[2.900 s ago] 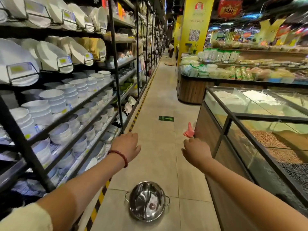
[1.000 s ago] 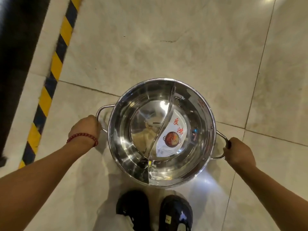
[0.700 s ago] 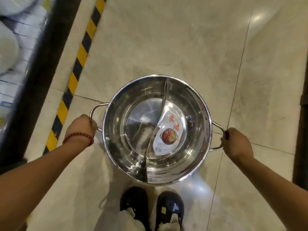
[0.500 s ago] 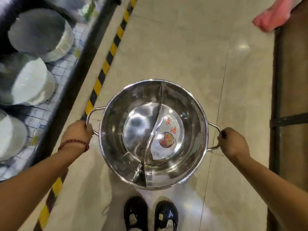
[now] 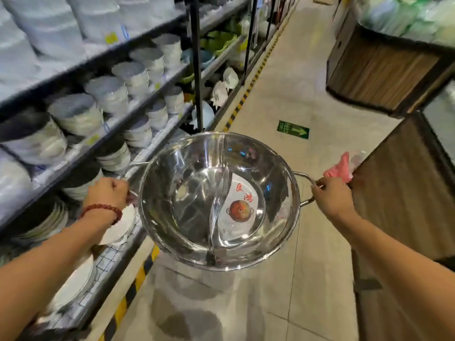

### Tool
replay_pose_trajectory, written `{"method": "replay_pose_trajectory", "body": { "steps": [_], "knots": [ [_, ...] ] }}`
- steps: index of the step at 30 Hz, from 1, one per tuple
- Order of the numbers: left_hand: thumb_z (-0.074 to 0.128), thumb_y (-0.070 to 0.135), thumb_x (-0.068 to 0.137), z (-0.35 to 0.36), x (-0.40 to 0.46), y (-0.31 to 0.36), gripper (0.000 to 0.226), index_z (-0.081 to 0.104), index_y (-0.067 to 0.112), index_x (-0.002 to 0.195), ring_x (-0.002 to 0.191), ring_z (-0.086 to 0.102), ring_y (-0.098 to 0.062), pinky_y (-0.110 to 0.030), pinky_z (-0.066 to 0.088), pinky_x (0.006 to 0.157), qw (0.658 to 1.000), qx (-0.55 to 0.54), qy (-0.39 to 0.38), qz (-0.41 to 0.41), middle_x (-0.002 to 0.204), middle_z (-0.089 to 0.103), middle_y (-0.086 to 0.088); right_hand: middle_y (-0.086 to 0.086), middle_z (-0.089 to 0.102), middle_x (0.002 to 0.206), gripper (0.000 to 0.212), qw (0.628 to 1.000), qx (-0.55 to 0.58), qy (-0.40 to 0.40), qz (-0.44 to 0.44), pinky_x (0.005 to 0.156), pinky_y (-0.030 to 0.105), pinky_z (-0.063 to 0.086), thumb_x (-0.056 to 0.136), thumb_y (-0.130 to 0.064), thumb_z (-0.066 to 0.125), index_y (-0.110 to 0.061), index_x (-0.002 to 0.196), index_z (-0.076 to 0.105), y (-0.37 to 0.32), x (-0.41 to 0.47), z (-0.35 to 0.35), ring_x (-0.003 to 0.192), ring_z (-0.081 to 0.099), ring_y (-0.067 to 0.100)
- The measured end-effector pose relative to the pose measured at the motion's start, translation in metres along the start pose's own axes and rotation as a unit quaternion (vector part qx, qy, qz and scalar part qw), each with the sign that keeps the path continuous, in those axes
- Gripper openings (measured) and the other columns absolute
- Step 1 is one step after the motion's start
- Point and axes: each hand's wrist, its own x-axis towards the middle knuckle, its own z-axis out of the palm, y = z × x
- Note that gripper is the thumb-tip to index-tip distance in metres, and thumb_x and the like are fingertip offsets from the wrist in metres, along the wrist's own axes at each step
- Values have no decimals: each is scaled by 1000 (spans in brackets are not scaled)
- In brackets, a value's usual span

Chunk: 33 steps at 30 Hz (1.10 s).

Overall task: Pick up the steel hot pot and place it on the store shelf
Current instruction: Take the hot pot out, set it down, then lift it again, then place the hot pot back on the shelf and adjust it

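Steel pot [image 5: 219,200] up off the floor, held level in mid-aisle just right of the shelf [image 5: 103,134]. Pick-up done; placing on the shelf left to do. Left hand [image 5: 108,193] with fingers clamped on the near-left handle, right hand [image 5: 330,198] with fingers wrapped round the right handle. Both arms stretched forward, pot between them, not yet over any shelf level.
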Motion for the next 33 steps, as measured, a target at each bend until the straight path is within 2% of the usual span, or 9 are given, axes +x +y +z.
{"method": "replay_pose_trajectory", "body": {
  "steps": [4, 8, 12, 15, 18, 21, 26, 29, 33],
  "knots": [
    [49, 24, 89, -80, -17, 40, 39, 65, -4, 66, 78, 59, -29, -36, 42, 70, 997, -64, 51, -11, 71, 63, -22, 26, 61, 78, 27, 999, 18, 36, -32, 57, 36, 14, 91, -7, 49, 11, 85, 67, -56, -6, -76, 59, 39, 23],
    [52, 17, 89, -154, -42, 61, 39, 54, -1, 55, 72, 57, -34, -36, 37, 65, 991, -86, 106, -9, 67, 55, -25, 23, 53, 68, 27, 995, 41, 48, -73, 59, 32, 29, 88, -6, 52, 16, 81, 67, -103, -6, -132, 68, 50, 35],
    [50, 42, 78, -226, -72, 61, 54, 70, -8, 73, 86, 66, -43, -46, 52, 78, 981, -124, 144, -27, 85, 69, -33, 22, 54, 68, 25, 986, 73, 49, -143, 60, 31, 33, 88, -7, 52, 10, 75, 66, -152, -17, -171, 66, 50, 31],
    [48, 27, 88, -279, -106, 61, 45, 69, -12, 83, 85, 61, -38, -41, 42, 71, 975, -86, 206, -20, 92, 66, -34, 17, 46, 55, 27, 974, 95, 52, -201, 49, 34, 27, 87, -6, 54, 1, 62, 53, -191, -29, -188, 54, 42, 28],
    [48, 18, 89, -325, -143, 48, 40, 64, -3, 58, 76, 56, -32, -34, 29, 60, 960, -83, 264, -40, 69, 61, -26, 12, 29, 47, 36, 956, 112, 45, -269, 45, 31, 18, 86, -5, 53, -3, 54, 39, -230, -44, -192, 46, 28, 23],
    [46, 30, 84, -357, -185, 21, 46, 47, 12, 41, 69, 55, -30, -33, 28, 56, 946, -61, 314, -48, 57, 56, -23, 11, 29, 49, 38, 935, 136, 16, -326, 47, 30, 16, 89, -9, 52, -7, 53, 38, -267, -68, -185, 47, 28, 21],
    [51, 15, 88, -398, -258, -32, 43, 54, 7, 45, 50, 51, -24, -28, 33, 50, 920, -28, 370, -126, 44, 53, -9, 9, 37, 47, 38, 907, 156, -49, -389, 47, 31, 25, 87, -7, 54, -3, 50, 44, -323, -127, -154, 46, 33, 22],
    [50, 15, 87, -421, -301, -63, 46, 52, 11, 42, 58, 58, -31, -34, 42, 59, 902, -21, 390, -185, 49, 55, -12, 17, 44, 52, 32, 884, 152, -98, -431, 52, 39, 34, 84, -3, 54, 8, 53, 53, -356, -171, -135, 54, 41, 27],
    [50, 18, 88, -452, -362, -107, 46, 54, 9, 43, 59, 63, -33, -34, 49, 62, 868, -23, 427, -252, 56, 65, -20, 14, 42, 50, 41, 851, 160, -152, -477, 51, 34, 28, 83, -3, 54, -8, 45, 39, -400, -238, -111, 61, 43, 26]
  ]
}}
